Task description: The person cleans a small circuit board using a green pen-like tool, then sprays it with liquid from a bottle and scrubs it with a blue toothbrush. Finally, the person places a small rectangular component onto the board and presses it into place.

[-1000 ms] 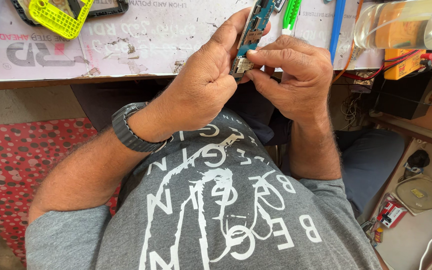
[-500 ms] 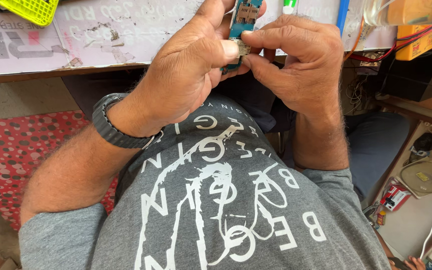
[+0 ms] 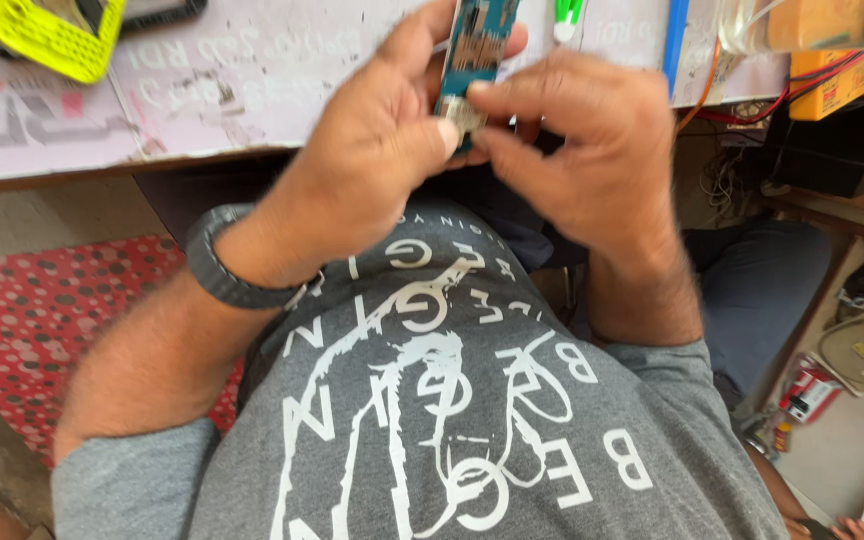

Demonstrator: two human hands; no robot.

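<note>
we see left hand [image 3: 372,180] and right hand [image 3: 582,160] both pinching a blue circuit board [image 3: 474,50] over the bench [image 3: 252,90] edge; board top cut off, blurred.

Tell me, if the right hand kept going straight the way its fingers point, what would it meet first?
Probably the left hand: the right hand points across at it, already pinching the small circuit board between them. Depth is hard to judge.
</note>
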